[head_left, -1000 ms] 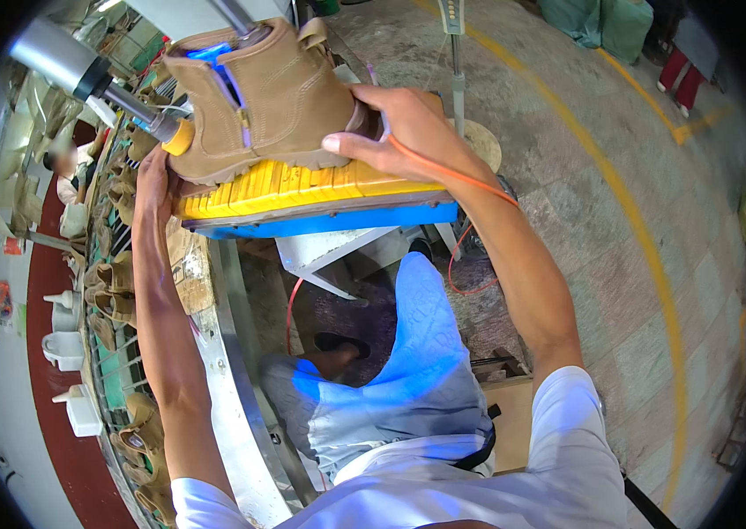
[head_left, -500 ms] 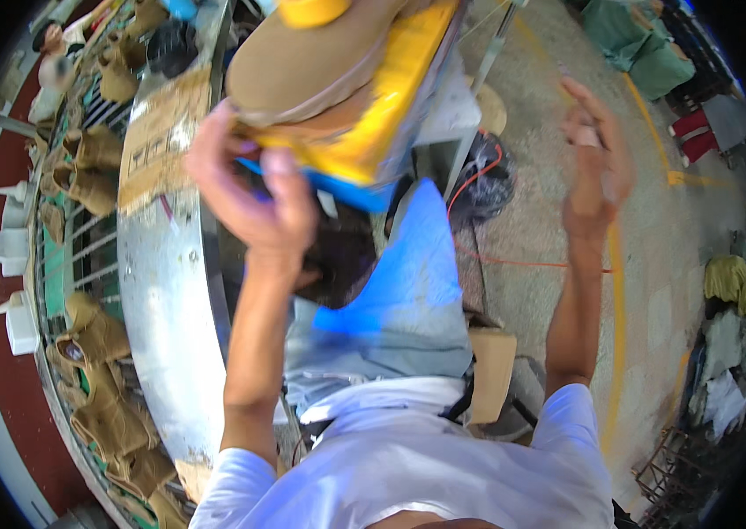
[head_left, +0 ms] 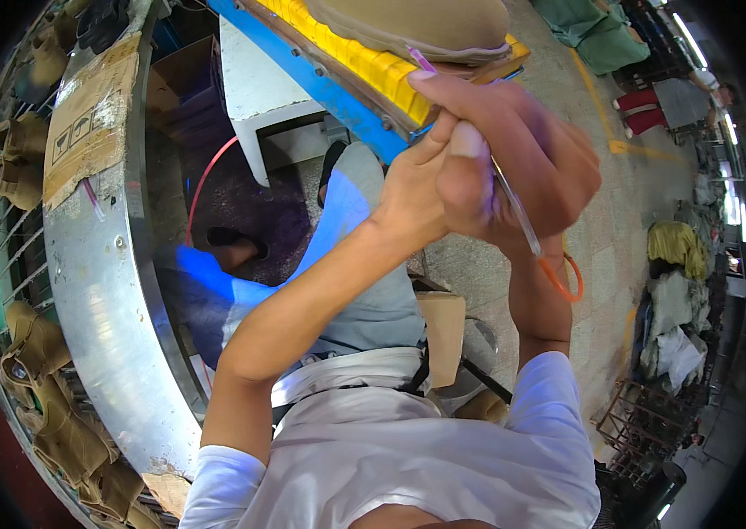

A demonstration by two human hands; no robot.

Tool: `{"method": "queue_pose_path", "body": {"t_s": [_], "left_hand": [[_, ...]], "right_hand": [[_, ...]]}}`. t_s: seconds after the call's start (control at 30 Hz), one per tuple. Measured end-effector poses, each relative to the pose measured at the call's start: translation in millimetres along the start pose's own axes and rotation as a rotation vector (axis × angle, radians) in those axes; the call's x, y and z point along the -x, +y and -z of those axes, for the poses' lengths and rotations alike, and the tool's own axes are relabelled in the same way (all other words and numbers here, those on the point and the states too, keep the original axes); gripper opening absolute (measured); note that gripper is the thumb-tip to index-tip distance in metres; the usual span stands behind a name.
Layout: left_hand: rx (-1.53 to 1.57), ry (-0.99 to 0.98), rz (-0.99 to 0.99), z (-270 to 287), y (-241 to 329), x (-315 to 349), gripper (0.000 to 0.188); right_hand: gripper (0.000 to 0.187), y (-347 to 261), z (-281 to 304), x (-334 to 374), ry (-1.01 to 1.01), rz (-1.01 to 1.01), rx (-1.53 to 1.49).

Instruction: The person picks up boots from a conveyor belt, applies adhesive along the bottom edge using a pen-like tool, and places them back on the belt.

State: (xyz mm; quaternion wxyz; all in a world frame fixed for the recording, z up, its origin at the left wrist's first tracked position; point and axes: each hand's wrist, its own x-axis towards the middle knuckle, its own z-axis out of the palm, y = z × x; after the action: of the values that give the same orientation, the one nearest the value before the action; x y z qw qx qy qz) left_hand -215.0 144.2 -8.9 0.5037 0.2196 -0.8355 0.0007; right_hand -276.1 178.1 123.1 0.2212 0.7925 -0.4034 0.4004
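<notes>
A tan shoe (head_left: pixel 417 26) rests sole-down on a yellow ridged block (head_left: pixel 355 55) with a blue base (head_left: pixel 302 66) at the top of the view. My right hand (head_left: pixel 527 159) is closed around a thin clear pen (head_left: pixel 517 207) with a pinkish tip and an orange loop at its rear end. That tip lies close to the lower edge of the shoe. My left hand (head_left: pixel 413 194) is by the block's near right corner, crossed in front by my right hand; most of its fingers are hidden.
At left runs a metal bench (head_left: pixel 95 291) with a torn cardboard piece (head_left: pixel 91 123) and another pinkish pen (head_left: pixel 93 198). Beyond it, a rack holds several tan shoes (head_left: pixel 33 339). A white stool (head_left: pixel 272 75) stands behind the block. A cardboard box (head_left: pixel 440 326) is beside my hip.
My right hand has come in from the right to the shoe's edge, holding the pen. My left hand has moved right along the block. The view has shifted, and the shoe appears farther right.
</notes>
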Motion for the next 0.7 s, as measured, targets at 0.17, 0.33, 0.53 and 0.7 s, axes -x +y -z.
{"method": "queue_pose_path", "body": {"t_s": [0.17, 0.33, 0.53, 0.7], "left_hand": [[0.431, -0.087, 0.333, 14, 15, -21, 0.055], [-0.106, -0.089, 0.063, 17, 11, -14, 0.04], [-0.219, -0.044, 0.01, 22, 10, -7, 0.038], [-0.258, 0.04, -0.024, 33, 6, -4, 0.036]], "right_hand": [[0.024, 22, -1, 13, 0.023, 0.005, 0.069], [0.039, 23, 21, 16, -0.026, -0.033, 0.052], [0.05, 22, 25, 6, 0.027, -0.075, -0.055], [0.049, 29, 25, 0, 0.031, 0.008, -0.229]]}}
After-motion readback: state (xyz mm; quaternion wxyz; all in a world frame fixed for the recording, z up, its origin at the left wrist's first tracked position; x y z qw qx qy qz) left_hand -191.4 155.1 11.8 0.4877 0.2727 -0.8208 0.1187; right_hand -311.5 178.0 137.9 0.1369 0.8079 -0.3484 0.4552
